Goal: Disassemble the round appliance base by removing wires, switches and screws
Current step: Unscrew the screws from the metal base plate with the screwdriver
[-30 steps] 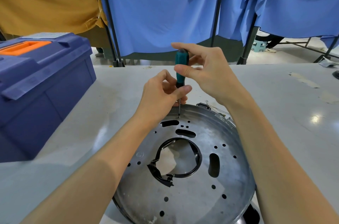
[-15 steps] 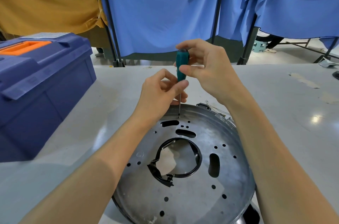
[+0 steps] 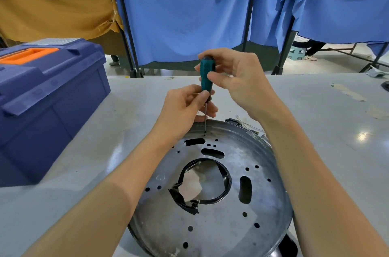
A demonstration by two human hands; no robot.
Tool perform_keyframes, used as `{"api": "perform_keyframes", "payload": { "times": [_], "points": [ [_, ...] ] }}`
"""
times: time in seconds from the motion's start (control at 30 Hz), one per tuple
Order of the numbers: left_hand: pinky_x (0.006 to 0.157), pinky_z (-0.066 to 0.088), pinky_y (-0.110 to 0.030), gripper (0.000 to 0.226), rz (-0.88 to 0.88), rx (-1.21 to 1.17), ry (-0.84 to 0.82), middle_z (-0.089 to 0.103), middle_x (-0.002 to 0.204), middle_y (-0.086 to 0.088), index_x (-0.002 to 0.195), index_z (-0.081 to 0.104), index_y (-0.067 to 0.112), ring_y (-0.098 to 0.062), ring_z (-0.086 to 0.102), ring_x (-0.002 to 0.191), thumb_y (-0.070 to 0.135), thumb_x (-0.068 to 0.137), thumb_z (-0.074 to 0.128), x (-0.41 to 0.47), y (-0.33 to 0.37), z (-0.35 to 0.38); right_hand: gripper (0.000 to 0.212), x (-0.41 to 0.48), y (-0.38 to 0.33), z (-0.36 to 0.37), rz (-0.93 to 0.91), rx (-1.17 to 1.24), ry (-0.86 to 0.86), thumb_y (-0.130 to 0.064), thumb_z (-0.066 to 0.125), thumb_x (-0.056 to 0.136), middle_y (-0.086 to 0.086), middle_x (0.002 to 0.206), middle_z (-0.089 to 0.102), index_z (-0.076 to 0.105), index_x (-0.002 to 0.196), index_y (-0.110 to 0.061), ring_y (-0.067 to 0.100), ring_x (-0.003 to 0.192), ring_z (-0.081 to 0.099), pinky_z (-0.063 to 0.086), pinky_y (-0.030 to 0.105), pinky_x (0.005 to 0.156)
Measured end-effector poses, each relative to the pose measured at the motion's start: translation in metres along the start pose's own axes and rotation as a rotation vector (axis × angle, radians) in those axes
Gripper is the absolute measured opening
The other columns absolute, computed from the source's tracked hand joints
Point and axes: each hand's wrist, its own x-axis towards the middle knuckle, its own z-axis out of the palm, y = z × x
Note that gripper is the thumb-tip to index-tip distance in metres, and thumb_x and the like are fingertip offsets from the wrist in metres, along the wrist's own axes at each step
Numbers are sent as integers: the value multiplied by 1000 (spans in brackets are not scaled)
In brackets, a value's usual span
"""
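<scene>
Working at the far edge of the round base (image 3: 210, 233), the person has a teal-handled screwdriver (image 3: 207, 73) standing nearly upright, its thin tip set on a small screw (image 3: 205, 134) just inside the rim. The right hand (image 3: 237, 80) pinches the top of the handle between thumb and fingers, while the left hand (image 3: 185, 107) curls in below and pinches the foot of the handle to steady it. The base itself lies flat on the grey desk (image 3: 105, 141), right in front of the person and between the forearms. As for progress, this looks well along: most of the small holes across the metal face are bare, the long slots are empty, and the middle opening holds only a bent black ring (image 3: 227, 185), torn at one end. No switch shows on this side. Left to do, by my reading, are this screw and the thin wires (image 3: 250, 128) with a dark bracket at the far rim, plus that ring. A blue toolbox (image 3: 46, 96) sits closed off to the left.
</scene>
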Motion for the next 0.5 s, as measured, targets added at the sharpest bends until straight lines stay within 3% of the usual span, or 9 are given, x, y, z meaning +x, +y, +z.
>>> {"api": "perform_keyframes", "payload": {
  "times": [0.1,0.17,0.27,0.33,0.5],
  "points": [
    [67,61,-37,17,-3,17,40,73,73,-8,97,61,2,-24,72,69,16,90,66,0,0,0,36,-2,-2,2,-17,-44,-17,-17,72,85,-10,100,66,66,120,-19,-2,85,59,48,13,87],
    [68,61,-42,22,-1,8,65,72,73,-10,90,58,2,-27,72,67,15,83,73,0,0,0,41,-1,-2,3,-21,-52,-16,-16,74,83,-13,97,64,65,124,-22,-4,81,57,49,13,85],
    [71,61,-41,4,10,8,16,73,74,-8,91,63,12,-25,72,70,15,91,65,0,0,1,42,-1,0,0,-5,-17,-11,0,67,85,-1,105,69,63,124,-15,11,98,65,52,29,95],
    [71,61,-35,10,8,-7,-18,74,74,-4,98,65,15,-22,73,74,12,97,55,-1,0,0,36,0,1,-1,-4,10,-12,4,63,86,4,105,71,64,119,-11,17,101,67,52,35,95],
    [70,61,-41,11,3,6,20,73,71,-6,98,62,2,-22,72,69,10,91,64,-1,1,0,40,-1,0,2,-28,-46,-24,-18,73,85,-10,102,65,65,123,-23,1,85,58,50,18,88]
  ]
}}
